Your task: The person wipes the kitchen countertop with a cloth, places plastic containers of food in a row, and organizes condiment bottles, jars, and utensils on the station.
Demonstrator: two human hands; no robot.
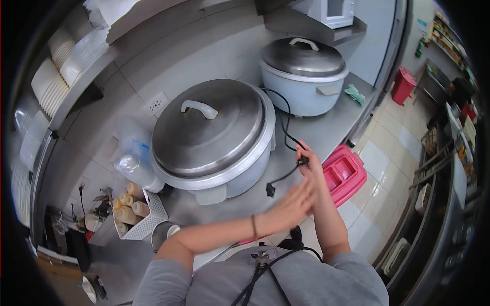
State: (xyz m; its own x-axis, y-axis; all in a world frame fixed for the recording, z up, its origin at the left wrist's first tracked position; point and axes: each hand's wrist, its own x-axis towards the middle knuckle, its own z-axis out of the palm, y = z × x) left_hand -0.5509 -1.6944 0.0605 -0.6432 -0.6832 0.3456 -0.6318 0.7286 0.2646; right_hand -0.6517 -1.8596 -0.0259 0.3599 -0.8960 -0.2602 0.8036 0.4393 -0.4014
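Note:
My right hand [310,155] is closed around a black power cord [288,133], which runs up behind the near cooker. A loose end with a black plug [270,190] hangs below the hand. Fingers stretched and smeared by motion, my left hand [293,204] crosses in front of my right forearm; I see nothing in it. Left of the hands stands a large rice cooker [235,188] with its steel lid [209,137] on. A second lidded rice cooker [301,89] stands farther back on the steel counter [245,209].
Beside my right forearm is a pink plastic container [343,173] with compartments. A white basket of squeeze bottles [148,217] and a plastic bag [135,158] stand at left. Green cloth or glove [354,94] lies by the far cooker. Another person [457,94] is at far right.

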